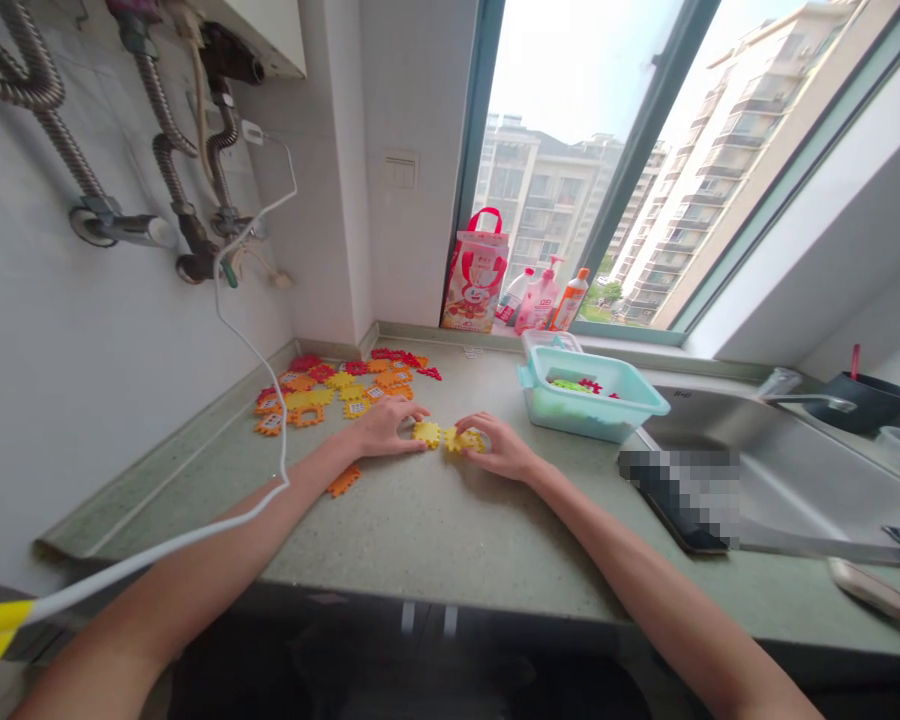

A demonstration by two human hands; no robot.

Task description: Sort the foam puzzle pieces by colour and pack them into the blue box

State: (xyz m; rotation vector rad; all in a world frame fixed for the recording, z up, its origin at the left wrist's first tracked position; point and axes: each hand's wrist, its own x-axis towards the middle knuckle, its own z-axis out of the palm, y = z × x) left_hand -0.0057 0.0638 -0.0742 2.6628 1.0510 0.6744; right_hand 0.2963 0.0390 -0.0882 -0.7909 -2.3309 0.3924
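Observation:
Between thumb and fingers, my left hand (387, 426) grips a yellow interlocking puzzle piece (427, 434) with toothed edges. A second toothed yellow piece (452, 440) is pinched in my right hand (499, 447), which partly covers it. The two pieces are side by side just above or on the counter, with a narrow gap between them. Left of my left hand spreads a group of red, orange and yellow toothed pieces (311, 398), some with printed white patches. One orange piece (343, 481) lies apart, beside my left forearm.
A light-blue plastic tub (596, 410) with green and red pieces stands at the right, by the steel sink (780, 480). A dark, partly blurred object (667, 500) lies at the sink's edge. A white cable (251, 345) hangs across the left side. Bottles (538, 300) line the windowsill.

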